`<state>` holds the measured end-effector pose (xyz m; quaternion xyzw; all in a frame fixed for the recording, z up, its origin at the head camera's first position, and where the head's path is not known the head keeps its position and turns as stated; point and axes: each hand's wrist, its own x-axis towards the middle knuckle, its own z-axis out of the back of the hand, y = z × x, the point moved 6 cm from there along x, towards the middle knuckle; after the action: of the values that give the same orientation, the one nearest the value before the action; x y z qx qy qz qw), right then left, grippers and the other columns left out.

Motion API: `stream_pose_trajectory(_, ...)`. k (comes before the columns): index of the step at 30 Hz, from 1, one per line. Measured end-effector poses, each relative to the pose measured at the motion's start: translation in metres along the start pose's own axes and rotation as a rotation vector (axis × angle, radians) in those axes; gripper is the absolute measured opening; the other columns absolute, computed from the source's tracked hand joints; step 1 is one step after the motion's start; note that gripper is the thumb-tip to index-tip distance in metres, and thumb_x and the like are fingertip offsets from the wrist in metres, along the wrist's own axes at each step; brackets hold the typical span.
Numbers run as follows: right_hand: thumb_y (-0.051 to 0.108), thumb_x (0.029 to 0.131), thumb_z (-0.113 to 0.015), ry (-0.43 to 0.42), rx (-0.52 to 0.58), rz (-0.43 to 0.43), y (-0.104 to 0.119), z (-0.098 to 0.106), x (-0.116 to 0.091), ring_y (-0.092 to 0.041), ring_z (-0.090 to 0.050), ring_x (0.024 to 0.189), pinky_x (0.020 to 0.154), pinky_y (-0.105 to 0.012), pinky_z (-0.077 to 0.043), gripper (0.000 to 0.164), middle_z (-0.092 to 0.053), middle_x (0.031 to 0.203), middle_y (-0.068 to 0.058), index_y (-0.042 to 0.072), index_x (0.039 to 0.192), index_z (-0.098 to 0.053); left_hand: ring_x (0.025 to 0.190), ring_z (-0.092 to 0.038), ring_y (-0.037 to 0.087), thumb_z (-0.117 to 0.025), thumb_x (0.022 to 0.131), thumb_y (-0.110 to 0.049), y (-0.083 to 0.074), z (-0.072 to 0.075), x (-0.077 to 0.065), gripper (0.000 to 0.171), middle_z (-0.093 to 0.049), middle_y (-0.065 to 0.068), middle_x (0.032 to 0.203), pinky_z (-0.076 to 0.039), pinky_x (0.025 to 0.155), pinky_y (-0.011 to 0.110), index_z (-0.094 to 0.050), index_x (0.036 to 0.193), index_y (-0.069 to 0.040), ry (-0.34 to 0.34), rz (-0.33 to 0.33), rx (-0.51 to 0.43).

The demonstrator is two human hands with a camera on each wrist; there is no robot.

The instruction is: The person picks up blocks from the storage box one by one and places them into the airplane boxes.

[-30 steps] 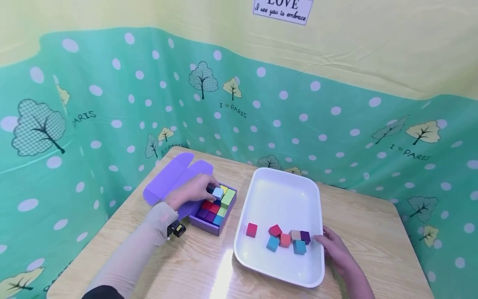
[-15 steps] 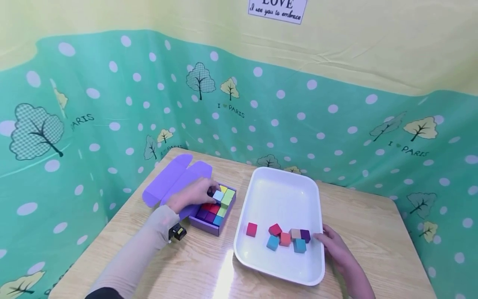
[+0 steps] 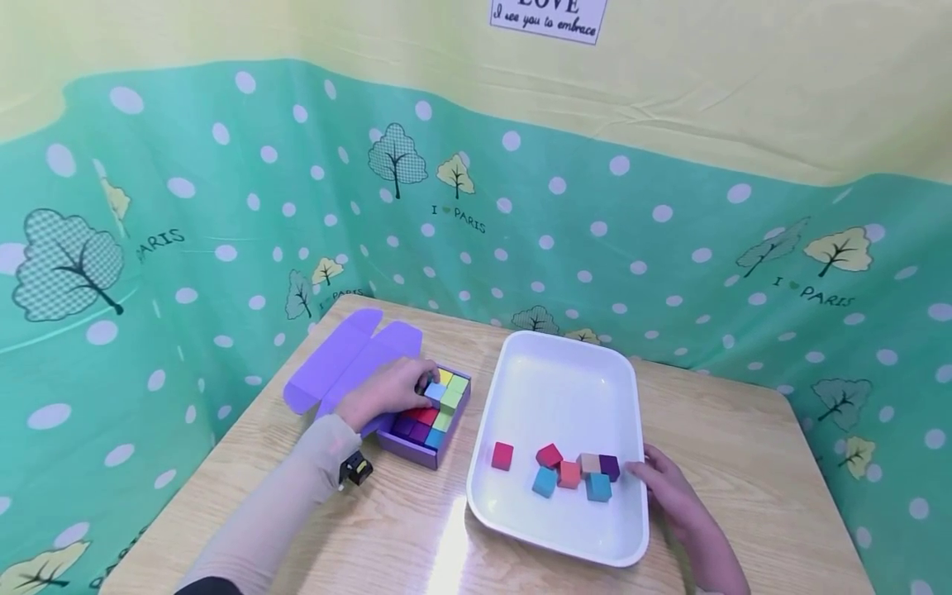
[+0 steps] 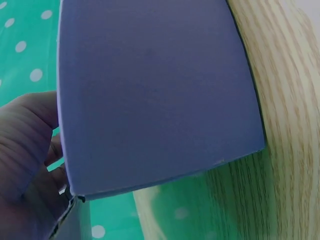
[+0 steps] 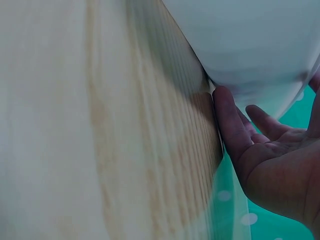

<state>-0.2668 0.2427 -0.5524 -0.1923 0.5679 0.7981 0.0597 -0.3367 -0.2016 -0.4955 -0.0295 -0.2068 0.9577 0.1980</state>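
Note:
At the open purple box (image 3: 407, 449), my left hand (image 3: 390, 387) pinches a light blue cube (image 3: 435, 394) between thumb and fingers, among rows of coloured cubes. The box's outer wall (image 4: 160, 100) fills the left wrist view and hides the fingertips there. My right hand (image 3: 675, 497) holds the right side of a white tray (image 3: 487, 504), thumb over the rim and fingers along the outer wall. Inside the tray lie several cubes: a red cube (image 3: 502, 456) apart on the left, and a cluster with a teal cube (image 3: 598, 487) and a dark purple cube (image 3: 609, 467).
The box's purple lid (image 3: 335, 361) lies folded back behind the left forearm. A small black object (image 3: 357, 468) shows beside the left wrist. Bare wooden table (image 3: 394, 529) lies in front, and a green polka-dot cloth (image 3: 476, 273) hangs around the back and sides.
My left hand has lowered the light blue cube, which now sits lower among the other cubes in the box. The right hand stays at the tray's edge.

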Motion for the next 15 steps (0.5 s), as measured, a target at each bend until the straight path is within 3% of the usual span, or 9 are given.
stream_pose_trajectory(7, 0.032, 0.095, -0.058, 0.008, 0.002, 0.007, 0.001, -0.002, 0.000, -0.041, -0.050, 0.122, 0.093, -0.046, -0.047, 0.077, -0.036, 0.142, -0.034, -0.006, 0.150, -0.019, 0.071, -0.050, 0.013, -0.086, 0.073, -0.025, -0.004, 0.014, -0.010, 0.039, -0.056, 0.000, 0.080, -0.044, 0.065, 0.032, -0.064, 0.103, -0.013, -0.044, -0.007, -0.002)
stream_pose_trajectory(11, 0.032, 0.095, -0.058, 0.005, -0.005, 0.002, 0.001, -0.001, 0.001, -0.042, -0.049, 0.123, 0.094, -0.046, -0.047, 0.078, -0.035, 0.143, -0.034, -0.006, 0.150, -0.018, 0.078, -0.052, 0.015, -0.087, 0.072, -0.029, -0.002, 0.024, -0.014, 0.046, -0.061, 0.002, 0.090, -0.047, 0.072, 0.035, -0.064, 0.108, -0.011, -0.081, 0.021, 0.058)
stream_pose_trajectory(15, 0.033, 0.095, -0.058, 0.002, -0.008, -0.005, 0.001, 0.000, 0.001, -0.042, -0.049, 0.123, 0.094, -0.046, -0.047, 0.078, -0.035, 0.143, -0.034, -0.006, 0.150, -0.018, 0.085, -0.056, 0.015, -0.086, 0.073, -0.032, 0.000, 0.024, -0.014, 0.050, -0.064, 0.001, 0.099, -0.049, 0.079, 0.037, -0.063, 0.113, -0.011, -0.070, 0.041, 0.094)
